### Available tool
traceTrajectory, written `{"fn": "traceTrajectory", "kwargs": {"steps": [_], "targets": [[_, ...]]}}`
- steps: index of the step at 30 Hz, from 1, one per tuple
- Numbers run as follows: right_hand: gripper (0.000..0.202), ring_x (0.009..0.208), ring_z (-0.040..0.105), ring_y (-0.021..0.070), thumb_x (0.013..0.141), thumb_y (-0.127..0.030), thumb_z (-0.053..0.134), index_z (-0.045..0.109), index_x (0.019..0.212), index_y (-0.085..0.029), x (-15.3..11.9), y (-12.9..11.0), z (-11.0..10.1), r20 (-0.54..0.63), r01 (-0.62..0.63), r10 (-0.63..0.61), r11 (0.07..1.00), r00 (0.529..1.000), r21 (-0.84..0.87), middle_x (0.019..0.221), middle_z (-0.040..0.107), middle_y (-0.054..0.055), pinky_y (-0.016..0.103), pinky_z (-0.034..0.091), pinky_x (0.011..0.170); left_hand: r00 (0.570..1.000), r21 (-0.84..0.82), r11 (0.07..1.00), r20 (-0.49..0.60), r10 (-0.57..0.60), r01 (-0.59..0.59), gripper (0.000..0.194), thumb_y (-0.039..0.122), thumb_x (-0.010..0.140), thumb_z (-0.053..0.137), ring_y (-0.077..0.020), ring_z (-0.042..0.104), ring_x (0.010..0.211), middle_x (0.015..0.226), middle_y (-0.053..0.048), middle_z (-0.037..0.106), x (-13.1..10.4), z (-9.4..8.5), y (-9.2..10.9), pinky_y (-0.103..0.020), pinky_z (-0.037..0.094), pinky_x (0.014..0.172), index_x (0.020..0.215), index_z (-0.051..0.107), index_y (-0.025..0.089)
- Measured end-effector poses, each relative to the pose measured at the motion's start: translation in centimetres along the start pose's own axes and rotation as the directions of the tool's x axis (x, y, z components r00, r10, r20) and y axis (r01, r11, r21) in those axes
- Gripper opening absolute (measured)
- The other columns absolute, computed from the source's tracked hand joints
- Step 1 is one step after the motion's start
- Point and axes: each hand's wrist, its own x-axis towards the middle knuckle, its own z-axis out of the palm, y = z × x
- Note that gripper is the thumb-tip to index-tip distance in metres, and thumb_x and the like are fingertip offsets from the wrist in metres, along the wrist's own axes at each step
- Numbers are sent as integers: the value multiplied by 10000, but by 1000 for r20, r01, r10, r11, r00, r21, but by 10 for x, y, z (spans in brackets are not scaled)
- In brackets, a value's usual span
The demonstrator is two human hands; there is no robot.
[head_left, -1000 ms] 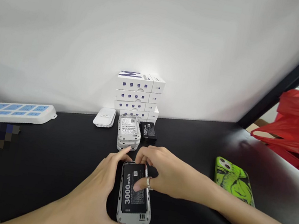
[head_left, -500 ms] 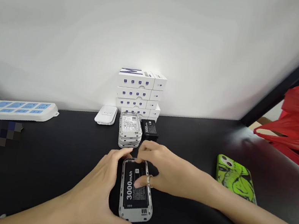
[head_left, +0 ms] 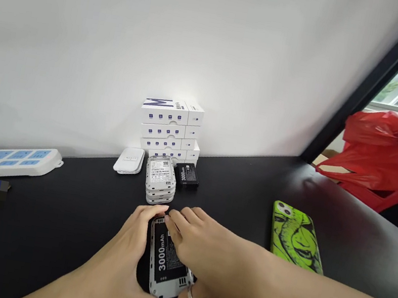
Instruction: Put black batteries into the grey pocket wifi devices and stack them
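Observation:
A pale, open-backed handheld device [head_left: 166,292], with a black 3000mAh battery [head_left: 167,259] in its recess, lies face-down on the black table between my hands. My left hand [head_left: 120,263] curves around its left side, open, fingertips by the top edge and thumb just below the bottom edge. Over the right side spreads my right hand [head_left: 203,257], open and wearing a ring; its fingertips touch the top end, and its thumb is by the lower right corner. This hand hides the device's right edge and part of the battery.
Behind stand several stacked similar devices [head_left: 160,178], black batteries [head_left: 187,173], flat white covers [head_left: 130,160] and white boxes [head_left: 172,116] against the wall. A power strip [head_left: 8,159] lies left. To the right are a green-cased phone [head_left: 296,238] and red plastic bags [head_left: 387,151].
My right hand has turned over the device; its thumb has left the battery face and moved down to the lower right corner. The camera view has swung slightly right.

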Motion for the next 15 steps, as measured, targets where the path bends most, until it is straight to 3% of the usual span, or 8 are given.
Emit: {"fn": "traceTrajectory", "kwargs": {"steps": [3, 6, 8, 10, 13, 15], "targets": [[955, 927, 553, 318, 598, -571, 785, 530, 1276, 51, -3, 8, -7, -2, 2, -2, 989, 1000, 149, 1083, 610, 224, 418, 485, 799, 999, -8, 1000, -50, 0, -1, 1315, 693, 365, 869, -466, 410, 1284, 1419, -150, 342, -2, 1, 0, -678, 388, 1031, 1433, 188, 337], [1000, 970, 563, 310, 453, -488, 880, 533, 1295, -75, -16, 31, -24, 164, -56, 6, 952, 986, 302, 1083, 611, 145, 388, 488, 802, 998, -10, 1000, -57, -25, 24, 1264, 684, 380, 873, -456, 421, 1265, 1403, -139, 352, -3, 1, 2, -675, 385, 1030, 1410, 222, 348], [906, 994, 573, 307, 403, -429, 908, 594, 1203, -144, -27, 54, -36, 317, -180, 62, 916, 947, 359, 1072, 616, 99, 362, 487, 796, 998, -8, 999, -40, -49, 48, 1223, 673, 390, 877, -450, 411, 1267, 1397, -129, 352, -3, 1, 4, -687, 365, 1034, 1390, 246, 356], [884, 965, 598, 308, 364, -404, 913, 608, 1162, -174, -36, 80, -42, 396, -357, 201, 856, 896, 373, 1069, 622, 81, 363, 485, 785, 997, -7, 998, -31, -69, 69, 1198, 666, 397, 879, -440, 400, 1276, 1400, -113, 351, -3, 0, 6, -690, 347, 1043, 1377, 257, 371], [867, 951, 623, 319, 394, -330, 898, 587, 1190, -185, -42, 119, -32, 354, -547, 429, 745, 831, 383, 1082, 646, 85, 379, 487, 786, 995, -9, 996, -29, -92, 92, 1129, 660, 439, 870, -416, 430, 1253, 1379, -91, 386, -4, -1, 11, -664, 371, 1034, 1361, 279, 383], [952, 1113, 569, 341, 439, -327, 885, 506, 1299, -176, -40, 140, -16, 219, -518, 474, 719, 853, 464, 1258, 587, 126, 404, 454, 914, 993, -13, 994, -26, -112, 112, 951, 648, 579, 817, -392, 471, 1219, 1353, -79, 428, -4, -2, 13, -629, 409, 1012, 1345, 321, 382]]}}
